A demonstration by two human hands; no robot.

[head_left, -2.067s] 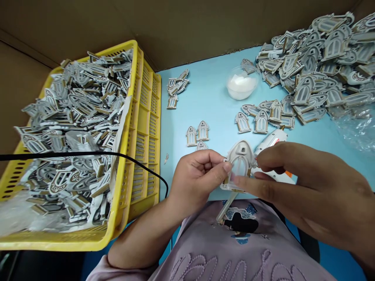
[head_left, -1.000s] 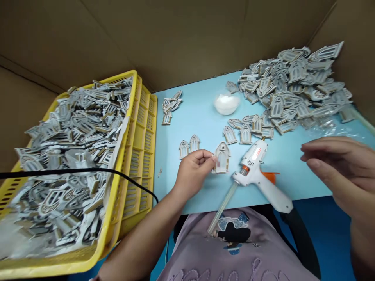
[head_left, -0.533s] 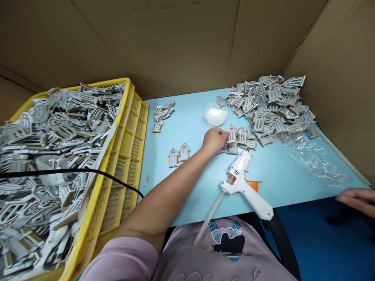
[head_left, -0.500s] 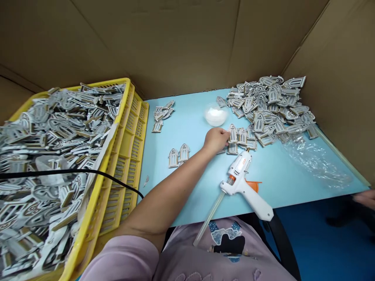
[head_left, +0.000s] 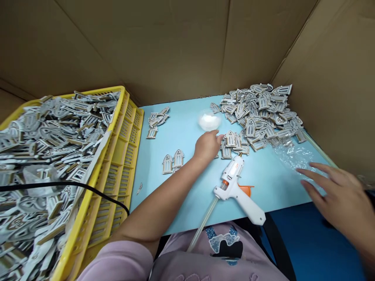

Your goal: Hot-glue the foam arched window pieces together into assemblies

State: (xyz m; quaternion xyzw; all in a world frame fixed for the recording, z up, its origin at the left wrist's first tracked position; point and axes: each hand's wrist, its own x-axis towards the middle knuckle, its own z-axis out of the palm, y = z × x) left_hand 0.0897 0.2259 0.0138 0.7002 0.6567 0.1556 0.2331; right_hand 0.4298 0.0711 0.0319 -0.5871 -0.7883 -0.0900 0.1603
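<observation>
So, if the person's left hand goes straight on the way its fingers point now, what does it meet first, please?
Probably the arched window piece at the edge of the small pile, just past the fingertips of the left hand. Depth is unclear from this view, so the fingers may already be touching it.

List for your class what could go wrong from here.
The glue gun lies with its nozzle almost at the arched pieces by the left hand; if hot, it might mark them. Its glue stick overhangs the table edge and could be knocked. The black cord over the yellow crate could catch a reaching arm.
</observation>
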